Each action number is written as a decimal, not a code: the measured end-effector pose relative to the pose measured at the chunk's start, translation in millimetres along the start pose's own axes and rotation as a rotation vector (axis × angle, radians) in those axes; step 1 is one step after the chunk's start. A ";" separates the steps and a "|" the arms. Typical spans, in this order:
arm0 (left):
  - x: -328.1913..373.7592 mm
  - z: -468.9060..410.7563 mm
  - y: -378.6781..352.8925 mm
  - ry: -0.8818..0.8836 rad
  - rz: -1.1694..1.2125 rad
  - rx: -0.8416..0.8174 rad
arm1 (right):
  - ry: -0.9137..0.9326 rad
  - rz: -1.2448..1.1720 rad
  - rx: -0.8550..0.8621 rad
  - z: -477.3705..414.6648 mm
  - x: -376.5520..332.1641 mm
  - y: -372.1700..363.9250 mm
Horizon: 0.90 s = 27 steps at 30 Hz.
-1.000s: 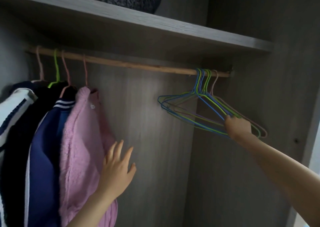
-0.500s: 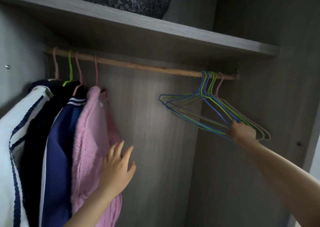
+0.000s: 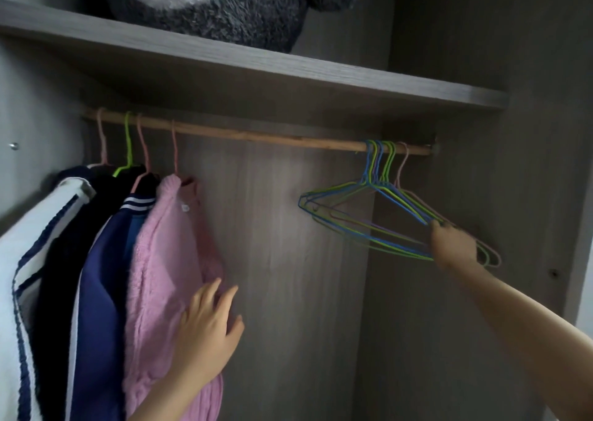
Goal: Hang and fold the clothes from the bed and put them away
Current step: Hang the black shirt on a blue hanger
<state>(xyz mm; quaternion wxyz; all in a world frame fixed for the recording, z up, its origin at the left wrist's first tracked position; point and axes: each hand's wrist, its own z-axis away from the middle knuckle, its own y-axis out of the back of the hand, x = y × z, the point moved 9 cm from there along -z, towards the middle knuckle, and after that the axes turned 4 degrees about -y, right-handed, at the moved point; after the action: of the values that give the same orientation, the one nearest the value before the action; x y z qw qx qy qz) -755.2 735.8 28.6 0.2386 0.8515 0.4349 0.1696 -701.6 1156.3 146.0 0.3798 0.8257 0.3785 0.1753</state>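
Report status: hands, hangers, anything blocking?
Right hand grips the empty hangers, hooks on the rod. Left hand open, fingers spread, at the pink sweater. Nothing between hand and hangers.

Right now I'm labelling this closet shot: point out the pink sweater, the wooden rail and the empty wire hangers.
pink sweater (image 3: 167, 253), head view, fleecy front.
wooden rail (image 3: 256, 135), head view, bare middle stretch.
empty wire hangers (image 3: 376, 183), head view, neck where the hooks meet.

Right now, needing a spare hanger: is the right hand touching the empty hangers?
Touching. Head view: the right hand grips the hangers, their wires running into its fingers.
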 end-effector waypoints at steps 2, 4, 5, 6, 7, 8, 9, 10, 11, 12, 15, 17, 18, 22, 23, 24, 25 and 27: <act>1.8 -0.8 -2.2 0.003 0.021 0.019 | -0.093 -0.243 0.050 0.6 5.4 10.0; 5.1 -1.0 -8.4 0.012 0.045 0.029 | -0.146 -0.412 0.120 -0.2 7.4 25.3; 7.3 -1.4 -12.4 0.022 0.052 0.018 | -0.163 -0.473 0.152 -1.3 8.6 32.4; 9.3 -1.8 -17.1 0.034 0.062 0.007 | -0.172 -0.528 0.173 -3.5 9.9 37.7; 12.0 -2.2 -21.2 0.050 0.081 -0.020 | -0.166 -0.574 0.175 -4.5 10.3 41.7; 15.2 -2.6 -25.1 0.058 0.102 -0.036 | -0.133 -0.603 0.167 -5.7 10.0 43.8; 18.4 -2.9 -27.8 0.069 0.119 -0.063 | -0.082 -0.624 0.158 -5.1 8.4 45.5; 21.3 -3.4 -29.6 0.074 0.131 -0.068 | -0.023 -0.645 0.155 -2.7 6.4 46.6; 24.3 -4.4 -29.2 0.080 0.142 -0.077 | 0.038 -0.669 0.147 2.7 4.7 47.1; 26.6 -5.5 -26.9 0.077 0.151 -0.060 | 0.092 -0.705 0.125 11.5 3.0 47.4; 37.2 -6.6 -11.9 0.043 0.113 0.039 | 0.247 -0.780 0.042 54.5 4.0 46.2; 44.8 -3.9 -14.6 -0.012 0.094 0.069 | 0.277 -0.807 -0.001 91.9 19.9 45.5; 49.4 -0.8 -20.9 -0.048 0.100 0.049 | 0.259 -0.826 -0.024 109.2 33.7 42.7; 79.1 18.0 -63.3 -0.124 0.221 -0.126 | 0.103 -0.836 -0.122 174.8 102.5 26.7; 104.5 28.8 -79.3 -0.149 0.281 -0.188 | 0.052 -0.787 -0.146 194.3 131.6 22.9; 115.9 38.8 -87.9 -0.151 0.315 -0.214 | 0.030 -0.781 -0.169 203.9 142.7 21.4; 140.6 54.7 -100.4 -0.176 0.373 -0.271 | -0.019 -0.744 -0.176 216.5 166.3 20.1; 204.8 86.8 -118.0 -0.242 0.481 -0.352 | -0.137 -0.659 -0.169 250.3 229.7 25.3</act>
<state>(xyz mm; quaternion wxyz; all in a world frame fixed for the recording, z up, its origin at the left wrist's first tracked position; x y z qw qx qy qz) -674.4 941.5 -92.1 0.3854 0.8895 0.1536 0.1914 -395.0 1195.9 3.0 0.5075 0.6346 0.5826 0.0180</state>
